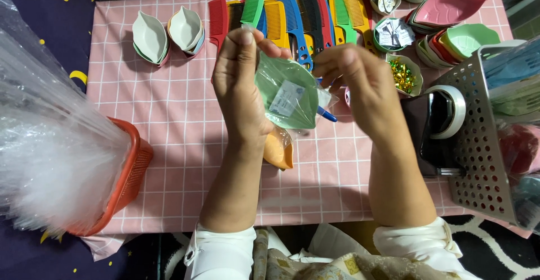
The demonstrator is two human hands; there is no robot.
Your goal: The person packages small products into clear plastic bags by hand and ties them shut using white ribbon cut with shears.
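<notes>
Both my hands are raised over a table with a pink checked cloth (169, 111). Between them is a clear plastic bag (287, 91) with a green leaf-shaped dish and a small white card inside. My left hand (242, 83) pinches the bag's top left edge. At the bag's right edge, the fingers of my right hand (360, 83) grip it. Below the bag lies an orange item in a clear wrapper (278, 150), and a blue pen tip (327, 115) pokes out on the right.
A row of coloured combs (292, 16) lies at the table's far side, with leaf-shaped dishes (169, 32) left and stacked dishes (450, 21) right. A bowl of gold-green bits (404, 73), a tape dispenser (439, 122), a perforated grey basket (484, 145) and an orange basket of plastic bags (126, 173) stand around.
</notes>
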